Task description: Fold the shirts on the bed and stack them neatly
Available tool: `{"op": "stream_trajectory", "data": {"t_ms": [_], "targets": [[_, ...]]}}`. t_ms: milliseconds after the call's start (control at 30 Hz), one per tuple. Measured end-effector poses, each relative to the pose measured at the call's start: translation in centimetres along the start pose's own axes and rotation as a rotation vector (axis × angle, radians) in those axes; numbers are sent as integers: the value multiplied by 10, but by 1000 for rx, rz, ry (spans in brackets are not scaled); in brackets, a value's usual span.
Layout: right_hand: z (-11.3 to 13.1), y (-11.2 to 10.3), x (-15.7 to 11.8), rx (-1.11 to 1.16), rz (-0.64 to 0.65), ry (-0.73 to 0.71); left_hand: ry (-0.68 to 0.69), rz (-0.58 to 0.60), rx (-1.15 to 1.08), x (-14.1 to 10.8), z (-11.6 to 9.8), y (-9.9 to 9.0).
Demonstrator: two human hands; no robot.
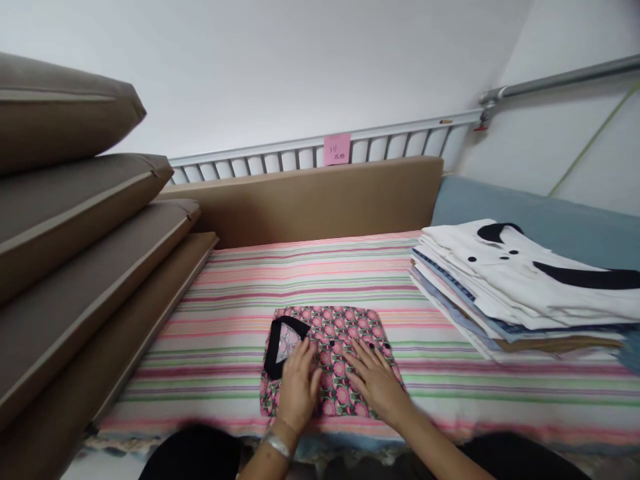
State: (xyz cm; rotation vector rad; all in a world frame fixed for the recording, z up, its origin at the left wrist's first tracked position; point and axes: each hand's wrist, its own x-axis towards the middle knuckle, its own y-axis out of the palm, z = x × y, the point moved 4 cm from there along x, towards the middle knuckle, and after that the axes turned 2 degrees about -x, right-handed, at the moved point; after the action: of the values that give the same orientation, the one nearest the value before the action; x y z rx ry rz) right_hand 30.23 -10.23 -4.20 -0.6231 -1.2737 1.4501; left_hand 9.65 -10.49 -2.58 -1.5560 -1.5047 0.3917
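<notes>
1. Head view: the folded patterned shirt lies on the striped cloth, directly under the fingers. Its longer side seems to run from left to right, across the direction of the forearms.

2. Both hands are on the shirt, so neither is clearly nearer to it. The left hand is beside the black collar, which lies at the shirt's left end; the right hand is nearer to the small black buttons at the right.

3. The fingers of both hands are stretched and rather flat, pointing away from the person. They appear to rest on the fabric, and I see no gripping. How strongly they press, I cannot tell.

4. Hidden parts: the hands cover some of the print and of the near edge, and the underside of the shirt cannot be seen. Both forearms are cut off by the lower border. The writing on the pink note is hard to read.
</notes>
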Motion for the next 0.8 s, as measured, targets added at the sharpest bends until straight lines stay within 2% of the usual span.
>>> {"op": "stream_trajectory", "data": {"t_ms": [67,100,167,233,300,400,600,800], "targets": [[-14,-9,1,109,-99,65,-253,-167,-72,-4,28,-24],[-24,-14,1,170,-176,134,-392,-209,-101,-8,44,-33],[-50,-20,-1,311,-307,351,-609,-211,-137,-14,72,-46],[-73,-18,-4,469,-353,601,-700,-161,-143,-15,90,-50],[-87,-14,-7,623,-334,781,-726,-119,-142,-12,99,-49],[-89,-14,-7,859,-215,876,-751,-67,-135,-6,105,-42],[-75,-14,0,1314,167,993,-745,-17,-116,-5,108,-39],[-61,-13,10,1599,402,843,-674,-116,60,-7,99,-52]]}}
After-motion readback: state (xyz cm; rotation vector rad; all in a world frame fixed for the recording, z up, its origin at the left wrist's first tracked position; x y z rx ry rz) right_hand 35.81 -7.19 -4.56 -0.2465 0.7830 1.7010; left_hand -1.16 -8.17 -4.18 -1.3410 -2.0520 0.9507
